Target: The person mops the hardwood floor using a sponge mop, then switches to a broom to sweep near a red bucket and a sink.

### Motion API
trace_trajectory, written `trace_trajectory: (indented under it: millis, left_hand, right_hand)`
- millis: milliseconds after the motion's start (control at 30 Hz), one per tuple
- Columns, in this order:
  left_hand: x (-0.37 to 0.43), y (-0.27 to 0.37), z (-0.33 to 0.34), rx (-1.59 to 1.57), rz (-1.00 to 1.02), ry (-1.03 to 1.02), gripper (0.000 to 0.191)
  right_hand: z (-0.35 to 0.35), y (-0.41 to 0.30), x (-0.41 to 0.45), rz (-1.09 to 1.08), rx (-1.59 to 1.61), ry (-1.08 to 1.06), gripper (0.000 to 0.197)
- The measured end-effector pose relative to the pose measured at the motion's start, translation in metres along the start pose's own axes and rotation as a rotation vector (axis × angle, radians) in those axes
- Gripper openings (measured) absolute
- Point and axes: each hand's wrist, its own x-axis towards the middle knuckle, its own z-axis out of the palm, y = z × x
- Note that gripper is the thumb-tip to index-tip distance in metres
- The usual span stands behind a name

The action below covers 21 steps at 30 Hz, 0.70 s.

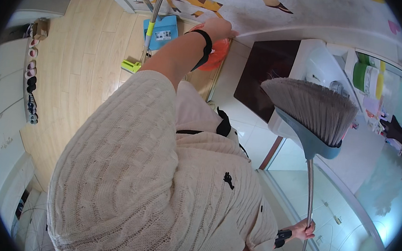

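Observation:
My right hand grips the metal handle of a broom, whose grey bristles and blue-grey head are raised over the bathroom side. At the top middle, my left hand is stretched out by the wall, right above a red plastic bag. Its fingers are mostly hidden, so whether it holds the bag cannot be told. Left of that arm stands a blue dustpan, beside a mop with a yellow-green head and a metal pole.
A white washbasin and a dark mat lie at the right, with glass shower panels below them. Several shoes line the cabinet at the left edge of the wooden floor. A giraffe sticker marks the wall.

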Motion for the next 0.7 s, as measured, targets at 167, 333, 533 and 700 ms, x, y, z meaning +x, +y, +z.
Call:
trace_trajectory:
  millis: [167, 333, 533, 700]
  left_hand:
    - [0.002, -0.016, 0.028, 0.173, 0.077, -0.012, 0.053]
    - [-0.007, 0.036, -0.009, -0.402, 0.297, -0.160, 0.064]
    - [-0.005, 0.090, -0.064, -0.518, 0.367, -0.507, 0.051]
    - [-0.002, 0.058, -0.017, -0.360, 0.340, -0.214, 0.062]
  right_hand:
    - [0.004, 0.011, 0.001, -0.028, -0.068, 0.005, 0.038]
    - [0.006, 0.020, 0.001, -0.008, -0.036, 0.014, 0.037]
    - [-0.003, 0.015, 0.008, -0.020, -0.150, -0.020, 0.039]
    - [-0.007, 0.014, 0.009, -0.020, -0.117, -0.028, 0.041]
